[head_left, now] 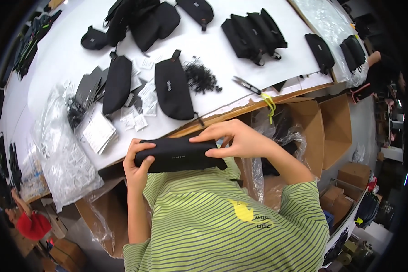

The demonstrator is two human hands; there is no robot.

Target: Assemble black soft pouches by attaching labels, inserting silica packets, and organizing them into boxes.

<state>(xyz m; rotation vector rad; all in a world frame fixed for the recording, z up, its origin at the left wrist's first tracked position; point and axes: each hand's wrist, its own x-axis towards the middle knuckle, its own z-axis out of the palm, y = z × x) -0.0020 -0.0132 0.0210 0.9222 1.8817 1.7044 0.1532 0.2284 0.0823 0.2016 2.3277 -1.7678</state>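
A black zip pouch [179,155] is held level in front of my chest, just off the table's near edge. Its left end is pinched by my left hand [138,158], thumb on the front and fingers over the top. My right hand [229,139] grips the other end, with fingers along the upper edge and the thumb on the front. Directly beyond it a similar black pouch [172,86] lies flat on the white table [213,102], and another pouch [118,82] lies to its left. A heap of short black cords [201,77] sits beside the first one.
Small scissors [247,85] lie near the table edge. Farther back are a pile of black pouches [154,22] and a standing row of them [254,34]. Left are a clear bag of white packets [68,158] and a card stack [99,131]. Open cardboard boxes [335,131] stand at right.
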